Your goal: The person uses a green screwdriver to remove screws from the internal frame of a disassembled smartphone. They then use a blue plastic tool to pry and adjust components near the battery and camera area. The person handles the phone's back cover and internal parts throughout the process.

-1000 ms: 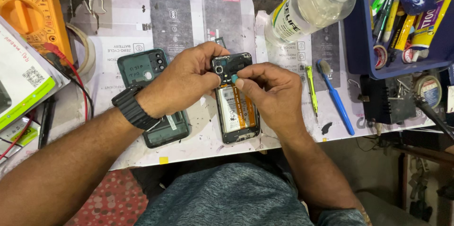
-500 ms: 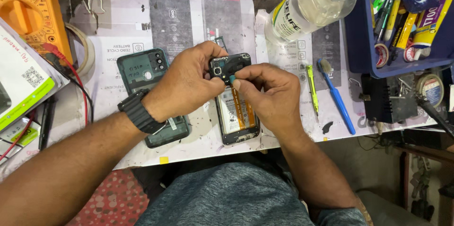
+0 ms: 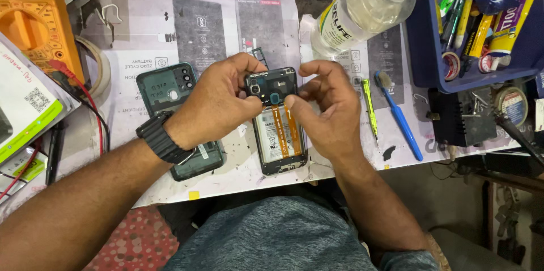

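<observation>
From the head camera you look straight down at your own hands over a cluttered worktop [image 3: 226, 180] covered with a printed paper mat. Your left hand [image 3: 218, 101], with a black watch on its wrist, has its grip closed on the left end of a small dark camera-frame cover [image 3: 272, 85], and your right hand [image 3: 328, 106] pinches that same cover from the right, thumb tip pressed near its lower edge. The cover sits over the far end of an opened phone [image 3: 280, 140] lying flat in the middle of the worktop, with its battery and two orange ribbon strips exposed. Just left of it, partly under your left wrist, lies the dark green back cover [image 3: 170, 87]. At the far left stands an orange multimeter [image 3: 34, 21]. Right of your hands lie a blue-handled brush [image 3: 399, 115] and a slim yellow-green tool [image 3: 369, 106]. Farther off are a clear spray bottle [image 3: 368, 4] and a blue tray [image 3: 430, 50] of pens and tubes.
</observation>
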